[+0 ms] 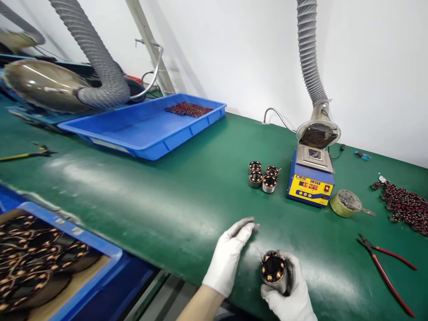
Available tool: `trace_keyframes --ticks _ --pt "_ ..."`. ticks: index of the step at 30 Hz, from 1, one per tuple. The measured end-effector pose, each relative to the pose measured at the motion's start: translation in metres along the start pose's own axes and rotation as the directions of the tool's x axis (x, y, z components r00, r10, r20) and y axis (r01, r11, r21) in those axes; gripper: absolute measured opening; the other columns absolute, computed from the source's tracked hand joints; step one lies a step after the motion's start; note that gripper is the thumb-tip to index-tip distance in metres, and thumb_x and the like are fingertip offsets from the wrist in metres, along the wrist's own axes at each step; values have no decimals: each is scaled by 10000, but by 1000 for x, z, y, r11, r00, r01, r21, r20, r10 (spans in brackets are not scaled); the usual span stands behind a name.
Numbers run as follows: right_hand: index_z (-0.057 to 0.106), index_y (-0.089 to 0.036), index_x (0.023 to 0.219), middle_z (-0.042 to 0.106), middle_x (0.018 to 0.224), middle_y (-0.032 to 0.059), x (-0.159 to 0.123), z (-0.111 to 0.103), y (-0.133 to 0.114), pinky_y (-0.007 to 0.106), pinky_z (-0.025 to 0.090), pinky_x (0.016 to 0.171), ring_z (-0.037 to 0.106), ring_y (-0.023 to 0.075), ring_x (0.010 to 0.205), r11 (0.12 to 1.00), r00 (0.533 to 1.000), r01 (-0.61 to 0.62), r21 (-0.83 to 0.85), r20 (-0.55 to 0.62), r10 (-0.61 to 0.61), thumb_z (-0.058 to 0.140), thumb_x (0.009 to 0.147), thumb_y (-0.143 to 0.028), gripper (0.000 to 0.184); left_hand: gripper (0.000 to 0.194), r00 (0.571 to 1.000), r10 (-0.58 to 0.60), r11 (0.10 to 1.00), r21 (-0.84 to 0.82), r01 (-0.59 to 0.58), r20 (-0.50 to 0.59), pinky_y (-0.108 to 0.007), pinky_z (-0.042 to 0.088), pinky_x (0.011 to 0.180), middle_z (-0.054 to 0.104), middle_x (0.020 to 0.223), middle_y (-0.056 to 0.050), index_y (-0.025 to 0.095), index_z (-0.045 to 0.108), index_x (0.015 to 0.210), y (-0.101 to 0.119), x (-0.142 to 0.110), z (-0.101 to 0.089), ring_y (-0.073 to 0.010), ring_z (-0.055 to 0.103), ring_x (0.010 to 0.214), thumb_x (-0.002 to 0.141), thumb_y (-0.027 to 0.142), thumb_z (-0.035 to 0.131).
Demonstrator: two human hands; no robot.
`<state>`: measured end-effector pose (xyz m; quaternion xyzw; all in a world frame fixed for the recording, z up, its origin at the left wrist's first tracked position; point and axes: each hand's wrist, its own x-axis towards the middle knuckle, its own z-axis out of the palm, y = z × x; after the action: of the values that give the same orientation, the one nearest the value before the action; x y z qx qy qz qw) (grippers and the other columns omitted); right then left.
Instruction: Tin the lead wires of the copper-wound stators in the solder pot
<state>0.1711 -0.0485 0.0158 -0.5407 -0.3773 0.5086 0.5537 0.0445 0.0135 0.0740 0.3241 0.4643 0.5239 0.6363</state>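
Note:
My right hand [290,294], in a white glove, is closed around a metal motor stator with copper windings [274,270], held just above the green mat near the bench's front edge. My left hand [230,255], also gloved, lies flat on the mat beside it with fingers stretched out and nothing in it. Several more stators [262,176] stand in a small cluster farther back, left of a blue and yellow solder pot [310,178].
A blue tray [147,127] with small dark red parts sits at the back left. A blue bin of wound parts [43,263] is at the front left. Red-handled pliers [386,263], a tape roll [344,203] and a pile of dark red parts [406,207] lie right. Grey extraction hoses [309,58] hang above.

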Motion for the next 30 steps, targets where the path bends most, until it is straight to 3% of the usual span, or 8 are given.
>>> trace_keyframes --ticks 2,4,7,11,14,17,25,30 --pt "524 -252 911 625 1037 64 0 2 7 342 452 835 581 243 957 984 989 80 -159 -114 -99 740 476 -139 498 599 986 -32 996 92 17 164 -294 372 943 588 1107 -97 151 510 1146 -2 1 2 -224 510 1070 647 437 679" --pt "508 -251 910 643 958 75 1 5 14 368 470 785 605 253 872 943 971 119 -311 -161 -176 751 496 -208 482 519 955 -109 983 172 63 277 -303 403 908 608 1066 -108 137 581 1053 -10 -1 9 -244 538 1024 620 399 697" --pt "500 -248 920 644 939 93 2 5 20 388 477 732 611 265 821 866 959 189 -464 -102 -264 741 548 -284 444 361 970 -154 988 2 157 190 -283 473 740 662 803 -94 117 641 798 -25 -2 20 -222 606 784 586 399 714" --pt "492 -247 925 612 1057 104 3 2 20 390 454 793 585 271 934 821 932 284 -495 -59 -358 744 564 -253 441 397 996 -94 940 -328 92 10 -271 476 746 660 763 -53 147 613 835 -18 3 13 -193 612 774 581 423 741" --pt "496 -252 925 616 1051 88 3 2 18 400 444 814 581 272 944 815 929 268 -513 -86 -359 753 551 -244 454 429 997 -66 995 -66 68 35 -292 440 845 658 897 -83 141 616 903 1 6 2 -226 582 919 559 364 742" --pt "498 -260 941 617 1053 82 3 1 19 411 437 824 576 276 955 809 930 250 -532 -101 -354 756 546 -255 472 405 980 -171 957 253 140 103 -307 450 795 656 892 -98 116 628 883 9 5 0 -248 586 871 538 313 712" --pt "526 -256 966 621 1062 89 2 1 15 428 439 827 579 288 952 827 942 221 -516 -107 -318 756 563 -343 472 142 989 -118 925 371 78 86 -268 447 622 605 607 -31 150 592 584 8 -3 14 -199 565 642 538 283 605" --pt "531 -254 1017 626 1049 93 2 -1 15 423 446 811 586 297 937 859 951 198 -472 -118 -284 783 524 -327 558 445 993 -118 913 392 112 -8 -289 456 794 656 896 -77 136 626 868 11 -5 20 -247 593 868 435 229 671"
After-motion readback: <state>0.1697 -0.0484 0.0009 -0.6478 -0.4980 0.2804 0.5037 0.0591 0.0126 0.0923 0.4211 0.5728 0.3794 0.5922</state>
